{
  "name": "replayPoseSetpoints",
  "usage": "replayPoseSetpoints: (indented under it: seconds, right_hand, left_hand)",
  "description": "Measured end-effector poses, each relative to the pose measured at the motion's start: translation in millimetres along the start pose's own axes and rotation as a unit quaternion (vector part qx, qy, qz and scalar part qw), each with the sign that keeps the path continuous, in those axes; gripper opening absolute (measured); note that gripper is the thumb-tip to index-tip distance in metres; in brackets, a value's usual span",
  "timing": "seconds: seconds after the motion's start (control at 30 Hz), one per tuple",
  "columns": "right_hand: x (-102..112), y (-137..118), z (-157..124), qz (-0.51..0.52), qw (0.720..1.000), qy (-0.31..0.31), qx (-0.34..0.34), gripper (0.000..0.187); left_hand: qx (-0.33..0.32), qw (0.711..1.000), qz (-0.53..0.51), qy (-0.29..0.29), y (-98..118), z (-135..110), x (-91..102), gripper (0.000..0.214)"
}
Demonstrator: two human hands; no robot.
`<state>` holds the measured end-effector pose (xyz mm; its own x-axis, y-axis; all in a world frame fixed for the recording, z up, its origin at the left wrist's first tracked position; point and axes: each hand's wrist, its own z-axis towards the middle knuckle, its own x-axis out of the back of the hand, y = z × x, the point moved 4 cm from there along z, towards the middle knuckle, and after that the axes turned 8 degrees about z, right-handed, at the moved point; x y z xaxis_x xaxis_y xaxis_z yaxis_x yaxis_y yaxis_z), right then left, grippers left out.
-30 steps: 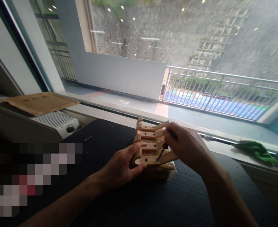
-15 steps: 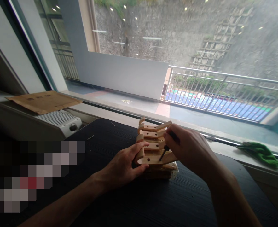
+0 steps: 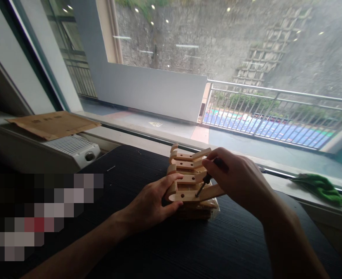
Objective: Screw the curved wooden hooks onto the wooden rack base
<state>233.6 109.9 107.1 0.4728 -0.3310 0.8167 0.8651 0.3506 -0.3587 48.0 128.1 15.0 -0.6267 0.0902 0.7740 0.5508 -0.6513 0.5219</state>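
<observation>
Several pale wooden hooks, each with a curled end and drilled holes, stand in a row on a stack wrapped in clear plastic (image 3: 213,207). My left hand (image 3: 152,197) grips the curled left end of the nearest wooden hook (image 3: 188,195), its thumb at the front and fingers over the top. In my right hand (image 3: 229,166) is a screwdriver (image 3: 207,178) with a dark handle, closed in the fingers. The screwdriver slants down to the left, and its tip meets the right hole of that nearest hook. The tip itself is too small to make out clearly.
A dark table (image 3: 217,248) lies under the work, with a small screw-like piece (image 3: 111,168) on it at left. A brown envelope (image 3: 54,124) rests on a ledge near a white vent unit (image 3: 72,149). A green cloth (image 3: 322,188) lies on the right windowsill.
My right hand has turned on the screwdriver handle and shifted slightly right. The left hand and the wooden hooks stay in place.
</observation>
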Motion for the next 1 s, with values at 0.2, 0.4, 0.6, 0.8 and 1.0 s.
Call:
replayPoseSetpoints:
  seconds: [0.2,0.4,0.6,0.8,1.0]
  right_hand:
    - [-0.8,-8.1,-1.7,0.004,0.999,-0.021,0.047,0.023]
    - [-2.0,3.7,1.1,-0.036,0.999,-0.007,-0.009,0.027]
    - [-1.7,6.4,3.9,-0.037,0.999,0.008,-0.023,0.028]
    - [-1.4,-6.3,-1.7,-0.008,1.0,-0.012,0.022,0.026]
    - [-9.1,-19.6,-3.1,-0.008,0.998,-0.03,0.055,0.014]
  left_hand:
    - [0.001,1.0,0.004,-0.006,-0.4,0.2,-1.2,0.057]
    - [-0.006,1.0,0.008,-0.002,-0.3,0.0,-1.3,0.056]
    - [-0.006,1.0,0.013,-0.002,-1.4,-0.2,-2.1,0.058]
    - [-0.002,1.0,0.005,0.0,-1.0,0.6,-2.4,0.057]
    - [-0.012,1.0,-0.003,0.013,-0.7,0.3,-1.3,0.057]
